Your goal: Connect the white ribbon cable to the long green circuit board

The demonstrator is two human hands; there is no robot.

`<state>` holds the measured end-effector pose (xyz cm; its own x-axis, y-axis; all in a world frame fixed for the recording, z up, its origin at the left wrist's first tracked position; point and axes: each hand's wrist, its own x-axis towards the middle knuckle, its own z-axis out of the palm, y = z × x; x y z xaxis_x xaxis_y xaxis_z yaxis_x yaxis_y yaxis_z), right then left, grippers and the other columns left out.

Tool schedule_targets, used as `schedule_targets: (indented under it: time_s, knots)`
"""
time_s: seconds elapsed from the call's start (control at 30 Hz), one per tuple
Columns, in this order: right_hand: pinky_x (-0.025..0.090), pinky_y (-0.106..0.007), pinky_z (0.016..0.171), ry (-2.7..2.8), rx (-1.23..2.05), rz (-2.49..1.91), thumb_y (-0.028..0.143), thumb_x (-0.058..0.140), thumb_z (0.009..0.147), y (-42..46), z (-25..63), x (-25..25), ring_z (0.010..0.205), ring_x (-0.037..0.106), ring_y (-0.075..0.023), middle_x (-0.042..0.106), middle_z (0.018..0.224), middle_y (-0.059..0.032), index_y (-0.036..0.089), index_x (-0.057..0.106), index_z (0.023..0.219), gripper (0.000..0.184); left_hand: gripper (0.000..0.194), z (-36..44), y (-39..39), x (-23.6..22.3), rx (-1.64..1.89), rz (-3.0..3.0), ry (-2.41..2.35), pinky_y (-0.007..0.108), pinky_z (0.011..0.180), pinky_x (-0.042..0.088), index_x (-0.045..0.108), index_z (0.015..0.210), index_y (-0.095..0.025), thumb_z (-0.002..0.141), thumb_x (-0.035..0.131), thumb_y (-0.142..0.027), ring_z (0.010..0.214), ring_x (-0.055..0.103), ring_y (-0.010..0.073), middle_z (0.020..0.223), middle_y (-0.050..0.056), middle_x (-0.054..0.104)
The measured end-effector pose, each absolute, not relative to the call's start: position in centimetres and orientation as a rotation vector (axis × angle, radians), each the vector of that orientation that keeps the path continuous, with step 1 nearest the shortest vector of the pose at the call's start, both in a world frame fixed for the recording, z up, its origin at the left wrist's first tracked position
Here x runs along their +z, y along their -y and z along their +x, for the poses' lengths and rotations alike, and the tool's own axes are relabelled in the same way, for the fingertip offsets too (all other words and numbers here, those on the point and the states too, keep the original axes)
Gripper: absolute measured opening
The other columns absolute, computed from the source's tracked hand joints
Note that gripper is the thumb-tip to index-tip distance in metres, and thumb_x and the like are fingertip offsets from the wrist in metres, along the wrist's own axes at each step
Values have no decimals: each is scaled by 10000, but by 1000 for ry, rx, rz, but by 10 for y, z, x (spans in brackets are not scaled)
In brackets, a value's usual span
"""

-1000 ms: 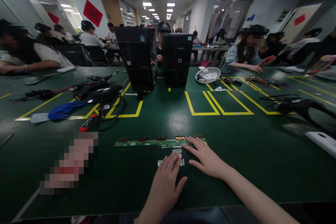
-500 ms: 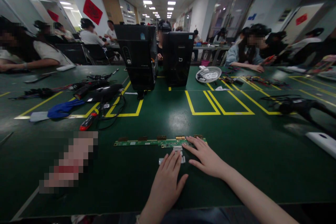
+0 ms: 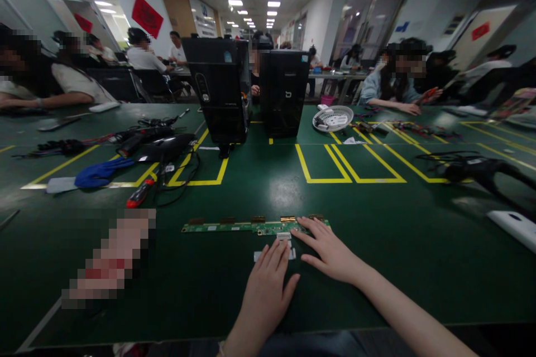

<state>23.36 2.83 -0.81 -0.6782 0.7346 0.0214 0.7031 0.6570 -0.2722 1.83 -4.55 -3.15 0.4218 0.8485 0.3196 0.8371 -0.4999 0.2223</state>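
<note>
A long, narrow green circuit board (image 3: pixel 234 228) with copper-coloured tabs along its far edge lies across the table in front of me. My right hand (image 3: pixel 329 248) rests flat over its right end, fingers spread. Just below the board is a flat silver-white cable (image 3: pixel 283 236), its end bar at the board's near edge. Whether that end sits in a socket I cannot tell. My left hand (image 3: pixel 270 281) lies with outstretched fingers on the cable, hiding part of it. Neither hand grasps anything.
Left of the board are a red-black screwdriver (image 3: pixel 140 194), a blue glove (image 3: pixel 100 172) and black cables (image 3: pixel 180 192). Two black computer towers (image 3: pixel 215 89) stand beyond, beside a white basket (image 3: pixel 333 120). Black cords (image 3: pixel 481 170) and a white object (image 3: pixel 513 228) lie right. People sit around.
My left hand and the cable have slid slightly forward, bringing the cable's end up to the board's near edge. My right hand and the board stay put.
</note>
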Motion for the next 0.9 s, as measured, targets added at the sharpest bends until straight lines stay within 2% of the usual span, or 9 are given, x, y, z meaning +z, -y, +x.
schedule_targets:
  time_s: [0.43,0.9]
  knots:
    - [211,-538,1156,2748,365,-1158,570,419,931,-30,236,-11,1438,208,-275,257,1557,-96,294,355,1478,616,471,22,46,-33,608,2618,-1607,472,1020,474,487,1337,-82,945,477,-343,1276,512,290,1373,164,556]
    - [217,-540,1152,2741,410,-1137,585,442,916,-30,235,-8,1439,202,-283,254,1559,-88,301,349,1481,639,541,1,36,-20,447,2563,-1398,450,1069,420,394,1433,-164,946,500,-374,1338,439,258,1463,118,468]
